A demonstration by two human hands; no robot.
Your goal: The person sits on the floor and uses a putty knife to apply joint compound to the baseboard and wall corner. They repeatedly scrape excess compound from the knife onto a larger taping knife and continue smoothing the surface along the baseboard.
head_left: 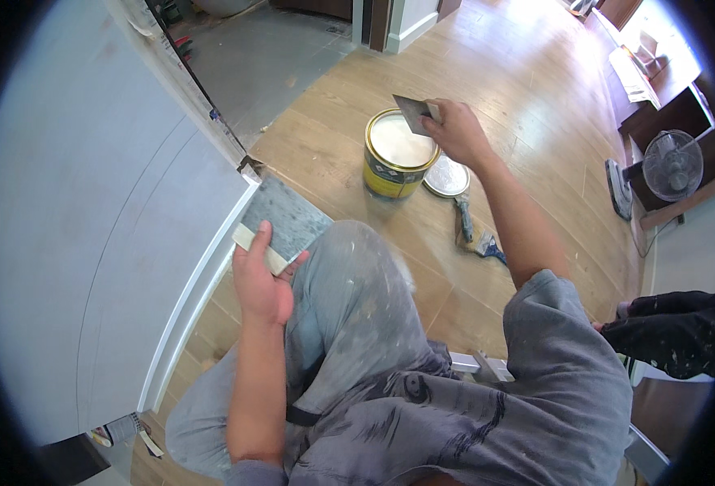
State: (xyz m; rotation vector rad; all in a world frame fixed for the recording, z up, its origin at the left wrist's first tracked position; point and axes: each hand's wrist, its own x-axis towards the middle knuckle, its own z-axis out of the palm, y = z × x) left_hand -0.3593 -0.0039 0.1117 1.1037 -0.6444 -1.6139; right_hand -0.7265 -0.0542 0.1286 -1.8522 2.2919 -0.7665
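The fingers of the right hand (459, 134) grasp the scraper (410, 111) over the open tin (391, 183) on the floor (535, 105); an outward tilt could drip white paste (398, 144) onto the lid (447, 179) beside it. The left hand (263, 283) grips the wide blade (287, 212) near the wall (90, 202), which a careless swing could scuff.

A wood-plank floor (535, 121) — carrying an open can (394, 180), round lid (447, 179) and brush (487, 245).

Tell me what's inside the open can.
White material shows in the can; the scraper in the right hand hides part of it, and anything below its surface is covered.
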